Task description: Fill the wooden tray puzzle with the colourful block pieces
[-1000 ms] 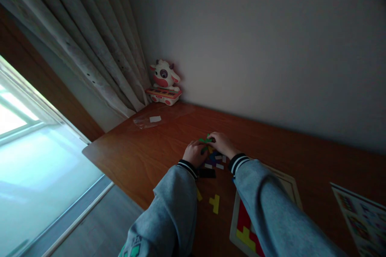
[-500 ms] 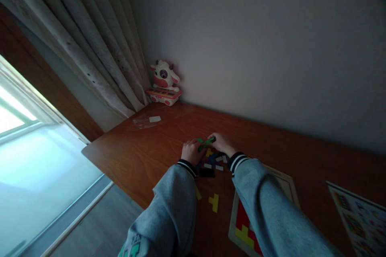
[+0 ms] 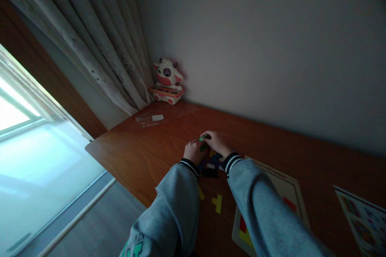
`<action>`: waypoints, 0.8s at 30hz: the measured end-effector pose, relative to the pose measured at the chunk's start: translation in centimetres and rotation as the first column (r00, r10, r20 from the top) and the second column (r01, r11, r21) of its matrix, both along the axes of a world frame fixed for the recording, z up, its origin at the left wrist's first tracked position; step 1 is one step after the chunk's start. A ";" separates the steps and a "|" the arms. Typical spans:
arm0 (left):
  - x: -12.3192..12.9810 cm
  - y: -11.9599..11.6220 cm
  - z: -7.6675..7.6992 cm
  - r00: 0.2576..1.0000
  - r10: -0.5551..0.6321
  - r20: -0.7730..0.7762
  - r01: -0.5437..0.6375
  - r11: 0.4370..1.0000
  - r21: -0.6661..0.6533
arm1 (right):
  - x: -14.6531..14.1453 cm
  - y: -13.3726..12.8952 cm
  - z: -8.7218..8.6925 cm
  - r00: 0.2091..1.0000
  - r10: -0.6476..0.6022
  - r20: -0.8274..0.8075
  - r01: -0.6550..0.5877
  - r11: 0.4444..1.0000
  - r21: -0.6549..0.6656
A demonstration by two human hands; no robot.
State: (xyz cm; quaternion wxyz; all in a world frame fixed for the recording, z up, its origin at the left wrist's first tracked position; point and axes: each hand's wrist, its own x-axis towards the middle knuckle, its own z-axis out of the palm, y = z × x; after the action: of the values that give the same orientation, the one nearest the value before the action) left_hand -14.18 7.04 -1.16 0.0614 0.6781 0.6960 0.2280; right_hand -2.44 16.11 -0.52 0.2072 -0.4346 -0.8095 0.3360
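Note:
My right hand [image 3: 215,142] pinches a green puzzle piece [image 3: 201,139] between thumb and fingers. Close against it, my left hand [image 3: 193,151] has its fingers curled around another dark green piece [image 3: 204,147], partly hidden by the hands. Under and in front of the hands lies a pile of flat puzzle pieces, with a yellow one [image 3: 212,153], blue ones and white ones [image 3: 210,166]. A black rectangular piece [image 3: 210,173] is at the pile's near edge. Closer to me lies a yellow branched piece [image 3: 217,203], with another yellow piece [image 3: 201,194] beside my left sleeve.
A wooden puzzle tray [image 3: 297,192] holding red and yellow pieces is partly covered by my right sleeve. A printed picture sheet [image 3: 362,217] lies at the right. At the back left stand a cow toy with a keyboard [image 3: 167,82] and a clear plastic bag [image 3: 144,121].
My right hand has moved left, close to my left hand, bringing its green piece along. The longer green shape seen between both hands is now mostly covered. The view has shifted slightly.

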 end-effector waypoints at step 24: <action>-3.7 2.3 0.0 0.995 0.076 0.071 -0.088 0.981 0.171 | 6.8 -3.1 1.9 0.997 -0.053 -0.058 0.058 0.995 0.086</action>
State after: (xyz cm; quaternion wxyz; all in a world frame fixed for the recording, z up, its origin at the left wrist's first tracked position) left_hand -17.85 9.30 -1.17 0.0146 0.6440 0.6984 0.3119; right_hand 4.32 12.99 1.35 0.2580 -0.4378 -0.8050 0.3061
